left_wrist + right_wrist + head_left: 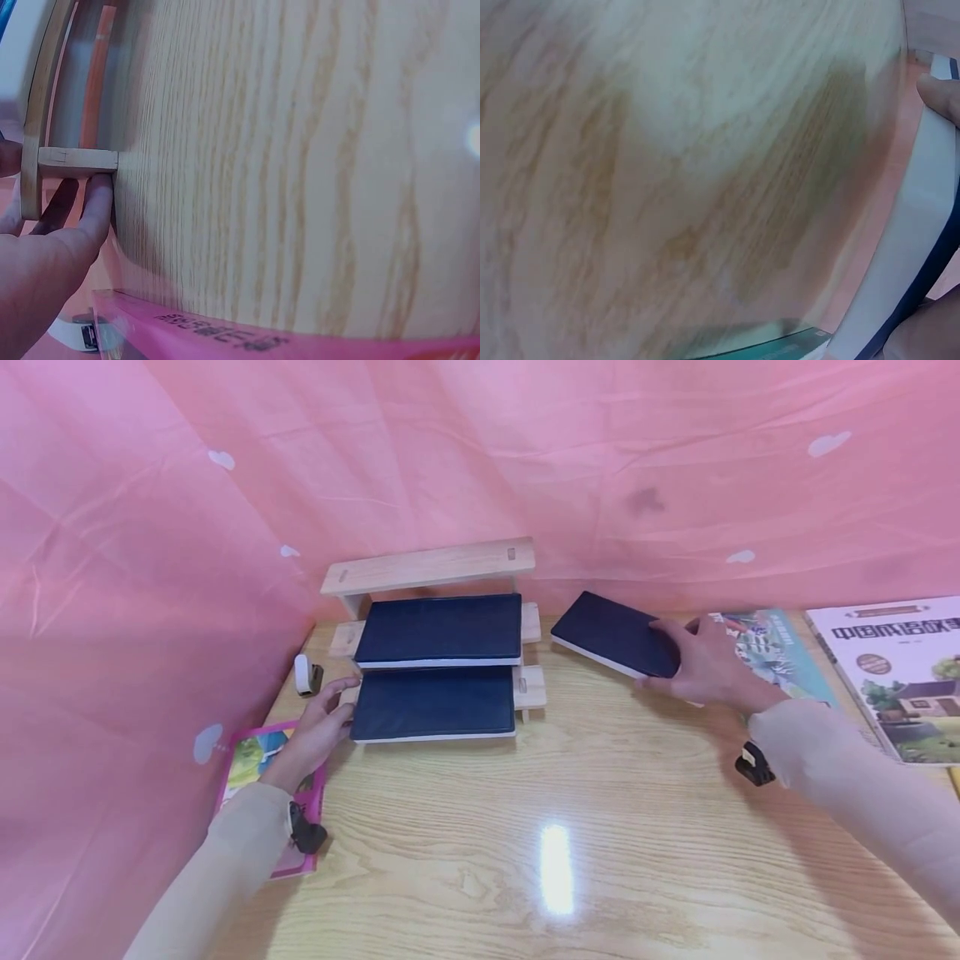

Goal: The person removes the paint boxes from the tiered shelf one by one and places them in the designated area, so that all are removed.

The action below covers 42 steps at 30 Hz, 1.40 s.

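A stepped wooden rack [431, 566] stands near the pink cloth, one dark blue notebook [438, 628] on its middle step and another dark blue notebook [433, 703] on the lowest step. My left hand [321, 727] grips the left end of the lowest step; in the left wrist view its fingers [94, 214] reach under the wooden board [31, 150]. To the right of the rack, my right hand [705, 664] holds a third dark blue notebook [611, 631] by its right end, tilted. Its white page edges [907, 217] show in the right wrist view.
A white and black stapler [306, 677] stands left of the rack. Beneath my left forearm lies a pink-edged book [247, 768]. On the right are a teal picture book [787, 652] and a white magazine [892, 672]. Pink cloth [600, 468] hangs behind the wooden table [450, 843].
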Each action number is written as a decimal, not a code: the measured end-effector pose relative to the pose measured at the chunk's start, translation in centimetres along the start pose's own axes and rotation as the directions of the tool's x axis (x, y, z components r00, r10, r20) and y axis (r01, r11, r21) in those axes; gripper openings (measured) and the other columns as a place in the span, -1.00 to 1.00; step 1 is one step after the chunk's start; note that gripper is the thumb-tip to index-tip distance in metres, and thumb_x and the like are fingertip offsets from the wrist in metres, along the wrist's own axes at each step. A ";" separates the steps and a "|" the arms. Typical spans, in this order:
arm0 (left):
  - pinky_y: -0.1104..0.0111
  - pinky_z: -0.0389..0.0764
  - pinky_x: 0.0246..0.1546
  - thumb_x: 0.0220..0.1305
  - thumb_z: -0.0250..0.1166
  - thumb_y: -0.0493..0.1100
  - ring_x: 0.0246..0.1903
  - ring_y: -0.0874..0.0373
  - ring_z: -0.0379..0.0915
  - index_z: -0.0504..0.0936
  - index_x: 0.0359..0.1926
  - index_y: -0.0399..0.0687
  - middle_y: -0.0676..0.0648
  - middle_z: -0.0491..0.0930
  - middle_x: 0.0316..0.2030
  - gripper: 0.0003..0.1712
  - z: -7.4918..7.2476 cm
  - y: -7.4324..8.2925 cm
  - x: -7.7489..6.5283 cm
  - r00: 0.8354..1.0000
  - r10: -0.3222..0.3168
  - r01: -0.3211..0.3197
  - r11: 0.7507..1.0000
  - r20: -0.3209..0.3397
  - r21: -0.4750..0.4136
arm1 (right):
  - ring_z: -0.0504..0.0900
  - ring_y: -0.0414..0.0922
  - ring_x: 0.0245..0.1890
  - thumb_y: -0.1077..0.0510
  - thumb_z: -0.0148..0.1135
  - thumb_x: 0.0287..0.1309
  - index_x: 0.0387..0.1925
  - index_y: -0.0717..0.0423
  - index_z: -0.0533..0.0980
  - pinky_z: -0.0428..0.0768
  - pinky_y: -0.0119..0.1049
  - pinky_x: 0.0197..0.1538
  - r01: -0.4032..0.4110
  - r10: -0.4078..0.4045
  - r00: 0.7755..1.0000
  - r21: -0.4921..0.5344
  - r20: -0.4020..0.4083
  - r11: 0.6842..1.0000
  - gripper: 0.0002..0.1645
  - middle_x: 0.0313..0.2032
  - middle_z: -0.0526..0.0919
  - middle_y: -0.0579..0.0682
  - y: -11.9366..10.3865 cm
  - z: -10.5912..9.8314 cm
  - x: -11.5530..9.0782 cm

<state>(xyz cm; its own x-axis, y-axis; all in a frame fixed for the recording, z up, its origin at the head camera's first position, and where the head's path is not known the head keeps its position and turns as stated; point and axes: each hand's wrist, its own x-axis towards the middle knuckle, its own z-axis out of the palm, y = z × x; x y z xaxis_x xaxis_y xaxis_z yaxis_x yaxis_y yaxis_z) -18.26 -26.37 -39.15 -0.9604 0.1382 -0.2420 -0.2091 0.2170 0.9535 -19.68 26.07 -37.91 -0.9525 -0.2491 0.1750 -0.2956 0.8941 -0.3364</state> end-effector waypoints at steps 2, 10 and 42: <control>0.04 0.17 0.18 0.28 -0.18 -0.35 0.32 0.01 -0.21 0.06 0.30 -0.11 -0.13 -0.40 0.38 -0.44 0.1 0.4 -0.3 1.000 -0.006 0.006 1.000 0.002 -0.009 | 0.22 0.18 -0.18 -0.24 0.41 -0.36 0.16 0.15 0.26 0.18 0.05 -0.18 -0.001 0.001 1.000 -0.002 0.003 1.000 0.03 -0.19 0.28 0.31 0.1 0.2 0.1; 0.07 0.23 0.15 0.28 -0.18 -0.34 0.32 0.05 -0.20 0.10 0.29 -0.05 -0.14 -0.39 0.38 -0.46 -0.1 -0.6 0.3 1.000 0.005 -0.005 1.000 -0.012 0.011 | 0.22 0.21 -0.17 -0.31 0.38 -0.39 0.15 0.16 0.27 0.20 0.08 -0.20 0.007 -0.005 0.999 -0.050 0.035 0.999 0.06 -0.20 0.29 0.34 0.5 1.0 0.3; 0.08 0.24 0.14 0.30 -0.19 -0.32 0.24 -0.01 0.01 0.11 0.26 -0.05 -0.12 -0.36 0.38 -0.50 0.2 -0.5 0.4 1.000 0.010 -0.009 0.999 -0.021 0.048 | 0.10 0.22 -0.11 -0.45 0.21 -0.27 0.26 0.11 0.11 0.17 0.10 -0.18 -0.068 0.080 0.985 -0.081 0.151 0.994 0.15 -0.12 0.19 0.35 0.6 1.8 -0.1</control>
<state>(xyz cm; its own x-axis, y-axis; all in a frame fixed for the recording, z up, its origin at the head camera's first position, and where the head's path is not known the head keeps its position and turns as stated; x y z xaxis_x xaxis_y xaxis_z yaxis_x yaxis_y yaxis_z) -18.49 -26.27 -39.77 -0.9662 0.1200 -0.2283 -0.1909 0.2621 0.9460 -19.90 25.93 -39.77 -0.9730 -0.2306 0.0056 -0.2234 0.9361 -0.2715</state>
